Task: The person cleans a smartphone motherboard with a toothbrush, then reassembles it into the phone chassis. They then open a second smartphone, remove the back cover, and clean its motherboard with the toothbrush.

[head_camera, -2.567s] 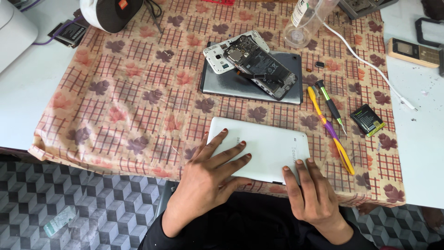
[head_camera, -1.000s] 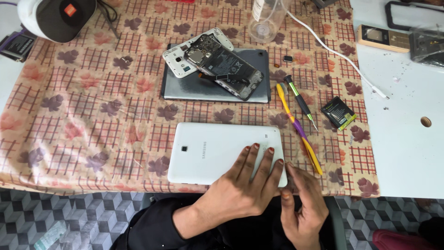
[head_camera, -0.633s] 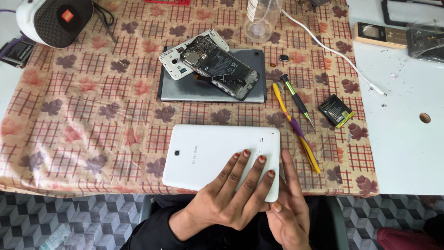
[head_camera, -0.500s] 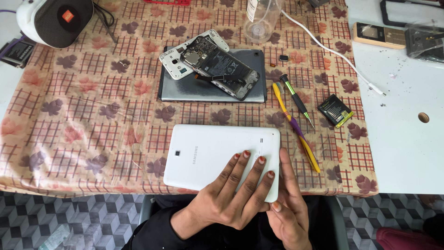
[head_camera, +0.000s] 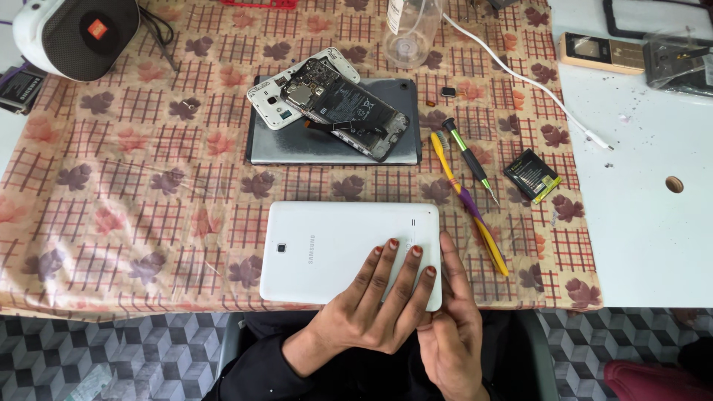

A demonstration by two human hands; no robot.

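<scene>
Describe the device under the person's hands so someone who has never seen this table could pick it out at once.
On the leaf-patterned tablecloth, look at the near edge, just in front of the person. The white tablet lies there face down, with the left hand flat on its right end and the right hand at its right corner. Unlike the grey tablet behind it, nothing is stacked on it.

Left hand (head_camera: 364,319), lower centre of frame: bare, red-painted nails, polish partly worn. Dark, approx. black long sleeve (head_camera: 260,367) w/ cuff at wrist, lower centre-left. Right hand (head_camera: 453,334) just right of it: bare, no ring or watch visible.
</scene>
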